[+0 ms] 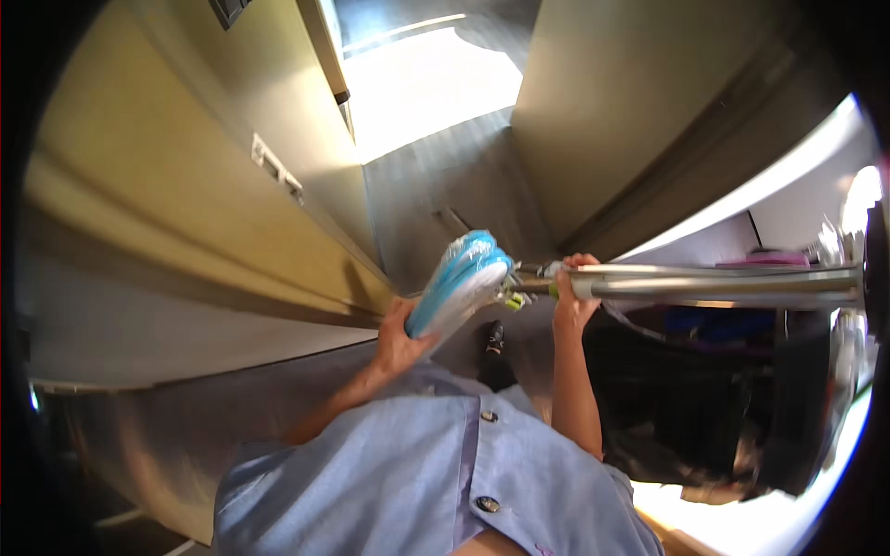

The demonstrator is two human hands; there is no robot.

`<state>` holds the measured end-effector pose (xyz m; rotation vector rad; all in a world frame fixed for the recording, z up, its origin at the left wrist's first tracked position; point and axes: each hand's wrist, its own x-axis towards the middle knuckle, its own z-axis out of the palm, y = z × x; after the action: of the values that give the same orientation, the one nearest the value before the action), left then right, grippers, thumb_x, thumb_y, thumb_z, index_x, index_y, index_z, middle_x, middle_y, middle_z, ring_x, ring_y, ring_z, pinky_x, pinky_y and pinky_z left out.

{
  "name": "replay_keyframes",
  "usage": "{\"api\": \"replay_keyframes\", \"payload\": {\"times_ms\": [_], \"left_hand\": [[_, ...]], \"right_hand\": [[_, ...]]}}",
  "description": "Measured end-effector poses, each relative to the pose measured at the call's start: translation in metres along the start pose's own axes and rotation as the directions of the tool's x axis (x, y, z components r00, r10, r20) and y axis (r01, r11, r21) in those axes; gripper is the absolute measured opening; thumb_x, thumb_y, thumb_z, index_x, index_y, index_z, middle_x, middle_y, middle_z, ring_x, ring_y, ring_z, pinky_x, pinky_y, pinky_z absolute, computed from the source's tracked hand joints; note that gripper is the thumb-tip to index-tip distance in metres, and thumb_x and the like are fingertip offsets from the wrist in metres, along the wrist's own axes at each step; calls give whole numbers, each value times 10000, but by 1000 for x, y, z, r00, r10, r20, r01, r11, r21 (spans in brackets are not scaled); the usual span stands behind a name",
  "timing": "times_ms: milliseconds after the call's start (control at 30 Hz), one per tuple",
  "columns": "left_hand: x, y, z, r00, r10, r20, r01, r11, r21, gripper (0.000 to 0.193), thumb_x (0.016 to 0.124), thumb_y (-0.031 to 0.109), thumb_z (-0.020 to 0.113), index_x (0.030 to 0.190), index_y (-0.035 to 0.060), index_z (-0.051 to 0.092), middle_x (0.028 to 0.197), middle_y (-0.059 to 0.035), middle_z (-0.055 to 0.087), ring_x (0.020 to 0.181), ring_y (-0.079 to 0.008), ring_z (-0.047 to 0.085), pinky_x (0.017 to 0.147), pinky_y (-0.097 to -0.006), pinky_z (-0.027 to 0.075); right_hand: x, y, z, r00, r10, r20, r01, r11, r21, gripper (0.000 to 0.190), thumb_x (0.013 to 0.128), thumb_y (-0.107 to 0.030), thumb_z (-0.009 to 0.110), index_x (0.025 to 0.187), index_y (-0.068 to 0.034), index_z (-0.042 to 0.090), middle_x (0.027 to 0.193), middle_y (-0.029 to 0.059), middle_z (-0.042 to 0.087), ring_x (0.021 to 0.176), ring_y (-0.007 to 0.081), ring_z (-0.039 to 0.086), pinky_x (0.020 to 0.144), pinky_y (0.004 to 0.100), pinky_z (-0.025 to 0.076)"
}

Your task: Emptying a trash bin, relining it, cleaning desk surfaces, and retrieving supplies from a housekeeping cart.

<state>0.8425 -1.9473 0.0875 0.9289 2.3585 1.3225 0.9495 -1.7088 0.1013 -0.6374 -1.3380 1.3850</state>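
My left hand [402,340] grips the lower end of a blue and white bundle [462,285], which is wrapped in shiny clear plastic. The bundle slants up and to the right in front of my body; what is inside it is not clear. My right hand [576,292] is closed around metal poles [716,283] that run level out to the right side of the view. Small yellow-green and metal fittings [516,299] sit at the near end of the poles, close beside the bundle's upper right edge.
Yellowish doors or panels [188,194] flank me on the left, one with a metal latch plate [277,167]. Another tan panel [626,90] stands at the right. Between them, dark flooring [452,181] leads to a sunlit patch. Dark fabric or bags [674,396] lie under the poles.
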Motion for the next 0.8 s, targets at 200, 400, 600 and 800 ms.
{"api": "replay_keyframes", "payload": {"times_ms": [200, 400, 600, 800], "left_hand": [[112, 33, 25, 935, -44, -351, -31, 978, -204, 507, 651, 185, 711, 1074, 20, 486, 1020, -171, 529, 939, -296, 526, 812, -349, 403], [191, 10, 28, 816, -278, -507, 216, 960, -178, 493, 659, 154, 715, 1070, 14, 481, 894, -182, 603, 834, -261, 605, 728, -337, 465], [368, -35, 8, 667, -325, -671, 192, 945, -266, 439, 656, 136, 709, 1015, -16, 506, 852, -185, 616, 773, -258, 619, 677, -332, 480], [490, -73, -47, 678, -398, -618, 90, 879, -467, 371, 714, 162, 669, 997, -33, 530, 852, -100, 590, 772, -166, 544, 679, -296, 438]], "right_hand": [[159, 38, 99, 976, -10, 220, -12, 995, 97, 185, 684, 67, 525, 842, -14, 474, 788, 37, 472, 749, 112, 473, 687, 240, 412], [299, 112, 204, 949, -35, 313, 0, 994, 112, 183, 692, 59, 538, 839, -25, 470, 747, 19, 471, 674, 92, 468, 615, 223, 412], [446, 201, 312, 914, -101, 392, 105, 994, 11, 170, 676, 49, 541, 791, -43, 458, 716, 5, 443, 663, 88, 454, 619, 223, 403], [516, 251, 389, 925, -59, 376, 112, 986, -120, 164, 666, 37, 547, 762, -51, 448, 689, 3, 434, 611, 83, 440, 562, 217, 392]]}}
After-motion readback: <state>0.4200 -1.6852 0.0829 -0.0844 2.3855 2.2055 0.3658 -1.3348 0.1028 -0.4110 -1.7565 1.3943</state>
